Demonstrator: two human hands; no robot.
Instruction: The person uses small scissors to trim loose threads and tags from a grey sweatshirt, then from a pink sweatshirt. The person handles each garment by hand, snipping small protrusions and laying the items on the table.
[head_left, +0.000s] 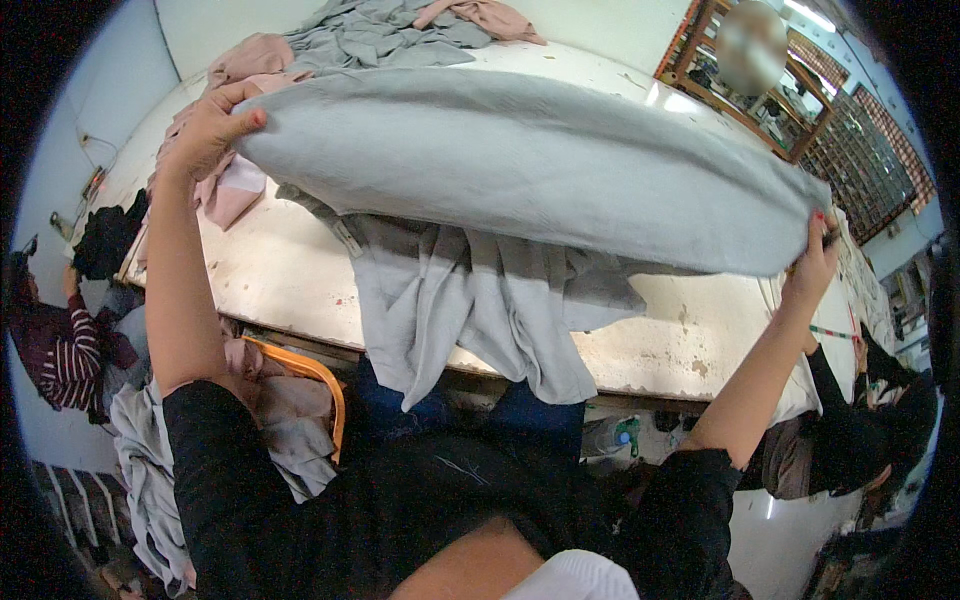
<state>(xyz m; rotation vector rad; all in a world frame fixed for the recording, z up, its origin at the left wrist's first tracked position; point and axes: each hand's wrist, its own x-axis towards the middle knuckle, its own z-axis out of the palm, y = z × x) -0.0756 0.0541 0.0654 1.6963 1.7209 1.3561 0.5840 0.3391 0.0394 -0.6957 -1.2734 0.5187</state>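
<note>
A length of light grey fabric (517, 157), perhaps a garment, is stretched out above the table. My left hand (214, 131) pinches its upper left corner, thumb in front. At the far right end, my right hand (816, 244) grips the other corner, with its fingers mostly hidden behind the cloth. Below the taut part, grey cloth (457, 315) hangs in loose folds over the table's front edge. Whether it is one piece with the stretched part I cannot tell. A small pale tag (349, 236) shows at its left side.
Pink fabric (232, 199) and a grey cloth pile (382, 34) lie on the white worktable (285, 262). An orange-rimmed basket (334, 390) holding cloth stands below its edge. People work at left (71, 360) and right (862, 420); a wooden frame (806, 124) stands behind.
</note>
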